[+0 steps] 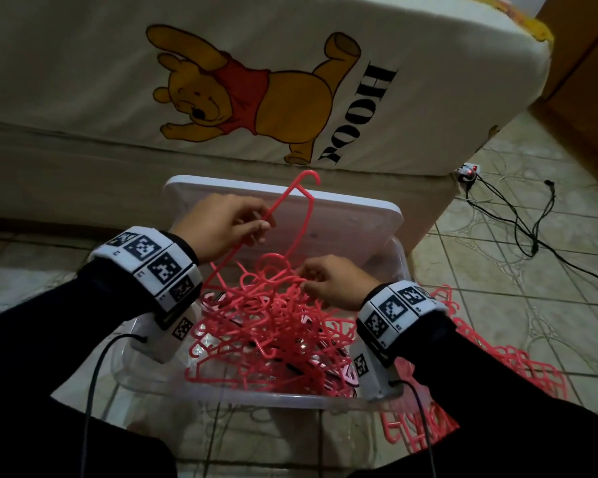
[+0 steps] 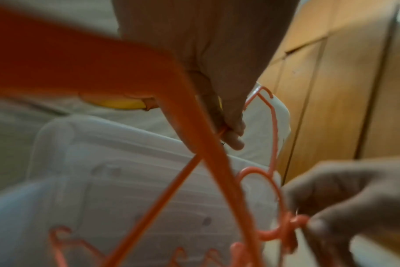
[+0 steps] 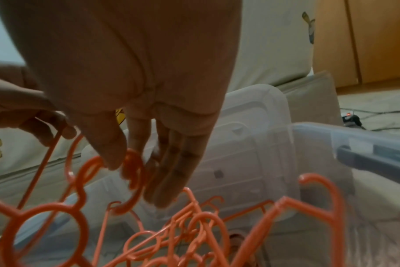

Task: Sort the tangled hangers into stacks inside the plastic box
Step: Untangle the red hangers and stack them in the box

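Left hand (image 1: pixel 227 227) lifting one thin pink plastic hanger (image 1: pixel 256 232), hook pointing up-right, away from the person.
Right hand (image 1: pixel 332 282) pinching a loop in the tangled pink hanger pile (image 1: pixel 273 332) inside the clear plastic box (image 1: pixel 256 398).

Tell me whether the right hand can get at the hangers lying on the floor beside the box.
Probably yes. The right hand pinches a hanger in the tangle, so it must let go first. The floor hangers lie just outside the box, with nothing covering them.

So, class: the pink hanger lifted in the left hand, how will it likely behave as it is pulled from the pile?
The pink hanger looks thin yet keeps its shape, so probably stiff and light. Its hook and the pile of looped hangers suggest snagging. The left hand pinches it easily.
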